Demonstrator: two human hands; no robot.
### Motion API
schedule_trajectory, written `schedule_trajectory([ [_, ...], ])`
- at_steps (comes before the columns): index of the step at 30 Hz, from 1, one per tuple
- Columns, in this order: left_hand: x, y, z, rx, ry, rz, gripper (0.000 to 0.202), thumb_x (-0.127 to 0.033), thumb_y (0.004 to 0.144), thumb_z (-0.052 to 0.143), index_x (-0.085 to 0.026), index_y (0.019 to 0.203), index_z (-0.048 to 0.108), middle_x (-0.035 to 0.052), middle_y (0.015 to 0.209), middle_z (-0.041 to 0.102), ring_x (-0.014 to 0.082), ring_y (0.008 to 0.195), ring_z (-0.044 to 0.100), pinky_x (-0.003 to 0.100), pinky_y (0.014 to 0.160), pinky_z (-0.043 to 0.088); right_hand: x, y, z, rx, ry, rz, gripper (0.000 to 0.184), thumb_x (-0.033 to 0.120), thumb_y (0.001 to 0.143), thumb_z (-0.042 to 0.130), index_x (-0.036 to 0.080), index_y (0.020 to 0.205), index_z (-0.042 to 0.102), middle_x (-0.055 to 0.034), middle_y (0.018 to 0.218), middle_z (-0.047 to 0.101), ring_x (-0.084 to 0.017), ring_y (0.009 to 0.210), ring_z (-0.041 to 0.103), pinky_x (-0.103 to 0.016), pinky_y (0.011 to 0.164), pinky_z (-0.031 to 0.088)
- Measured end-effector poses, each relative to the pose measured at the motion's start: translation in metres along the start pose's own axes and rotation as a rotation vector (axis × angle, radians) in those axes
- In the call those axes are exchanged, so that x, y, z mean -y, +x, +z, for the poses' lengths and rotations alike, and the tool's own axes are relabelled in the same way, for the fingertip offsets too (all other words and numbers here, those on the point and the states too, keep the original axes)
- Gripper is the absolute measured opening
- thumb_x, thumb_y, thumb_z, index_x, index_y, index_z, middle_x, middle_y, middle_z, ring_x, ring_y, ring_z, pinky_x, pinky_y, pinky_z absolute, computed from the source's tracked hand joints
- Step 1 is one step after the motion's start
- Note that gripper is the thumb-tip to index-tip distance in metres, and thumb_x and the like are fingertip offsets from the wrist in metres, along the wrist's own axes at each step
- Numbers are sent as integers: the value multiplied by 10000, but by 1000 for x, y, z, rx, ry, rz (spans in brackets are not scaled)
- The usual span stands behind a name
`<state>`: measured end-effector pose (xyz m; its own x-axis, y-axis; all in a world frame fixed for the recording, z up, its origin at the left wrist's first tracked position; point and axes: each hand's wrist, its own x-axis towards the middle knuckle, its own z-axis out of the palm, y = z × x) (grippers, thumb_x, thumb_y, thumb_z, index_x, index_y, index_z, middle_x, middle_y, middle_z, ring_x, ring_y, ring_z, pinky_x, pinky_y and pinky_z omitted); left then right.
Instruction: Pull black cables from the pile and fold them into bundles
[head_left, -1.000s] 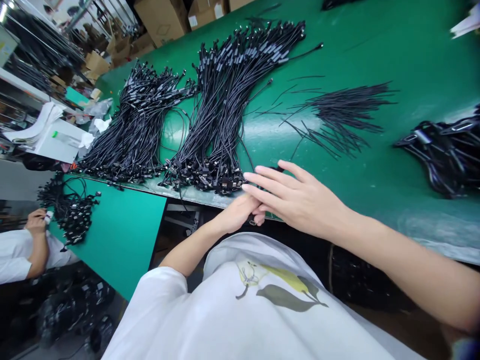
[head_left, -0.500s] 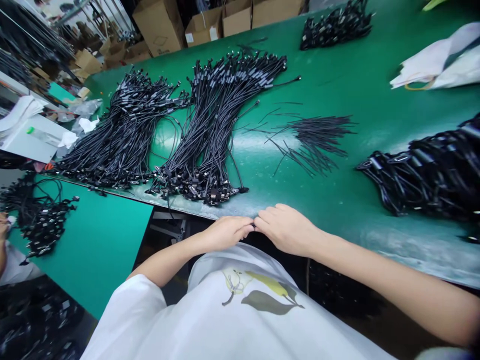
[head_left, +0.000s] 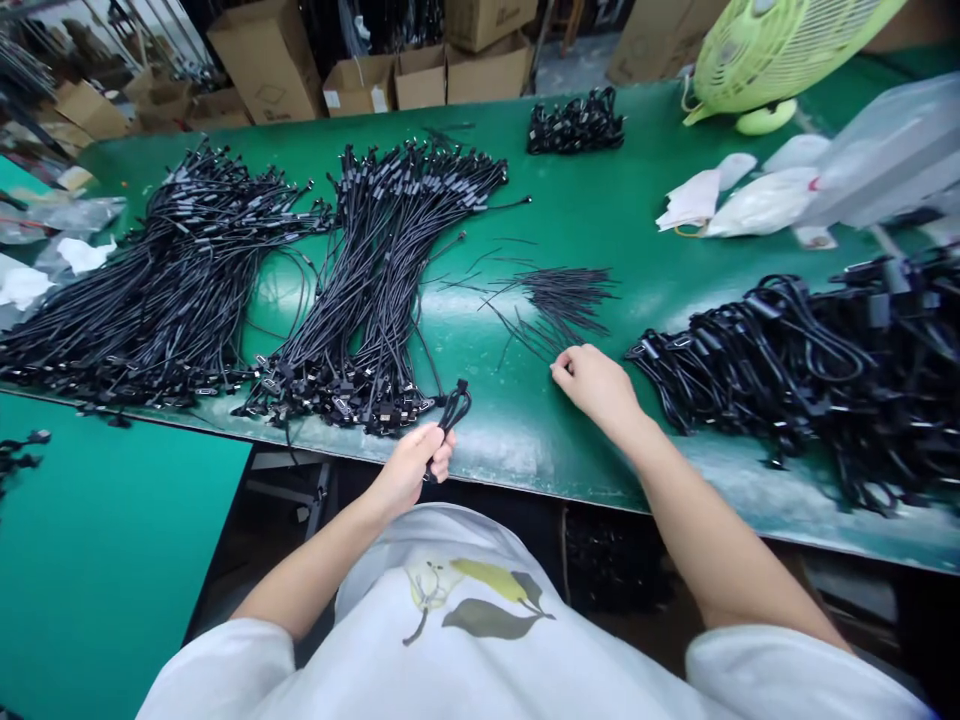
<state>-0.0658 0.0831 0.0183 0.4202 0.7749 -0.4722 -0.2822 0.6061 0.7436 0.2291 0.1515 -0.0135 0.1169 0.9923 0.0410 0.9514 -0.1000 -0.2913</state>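
My left hand (head_left: 409,468) is raised just off the table's front edge, shut on a small looped bunch of black cable (head_left: 453,412). My right hand (head_left: 594,386) rests on the green mat with its fingers curled, and its fingertips are at the ends of a spread of thin black wires (head_left: 559,305). Whether those fingers pinch a wire is hidden. To the left lie two long heaps of black cables with connectors (head_left: 180,290) (head_left: 375,280).
A large tangle of thicker black cables (head_left: 810,380) lies right of my right hand. A smaller black bunch (head_left: 575,125) lies farther back. White bags (head_left: 757,200) and a green fan (head_left: 780,50) stand at the back right. Cardboard boxes (head_left: 270,60) are beyond the table, and a teal mat (head_left: 97,560) lies lower left.
My hands have separated from the table edge. The left now lifts a cable loop, and the right has moved forward to the thin wires. The view has tilted up, and the co-worker has left the frame.
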Motion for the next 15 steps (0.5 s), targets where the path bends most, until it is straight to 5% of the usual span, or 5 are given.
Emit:
schedule_trajectory([
  [6,2,1,13,11,-23,12,444,-551,763,694,-152,787,501,-89,567,331,30,456,293,178,454,251,6,-18,-12,-19,147,23,121,286,810,487,191,755,538,-94,823,599,-193,703,526,-317,617,363],
  [12,4,5,24,198,22,77,596,-587,785,669,-187,1184,478,-99,586,372,54,465,323,195,479,301,70,-75,-9,467,978,-102,176,366,828,531,204,819,464,9,639,576,-143,600,565,-291,621,471],
  [15,6,9,24,245,7,69,669,-574,798,659,-191,1306,452,-100,584,342,59,474,313,202,491,295,98,-89,1,478,1214,-76,251,420,819,583,199,905,500,6,710,574,-139,590,569,-289,572,486],
])
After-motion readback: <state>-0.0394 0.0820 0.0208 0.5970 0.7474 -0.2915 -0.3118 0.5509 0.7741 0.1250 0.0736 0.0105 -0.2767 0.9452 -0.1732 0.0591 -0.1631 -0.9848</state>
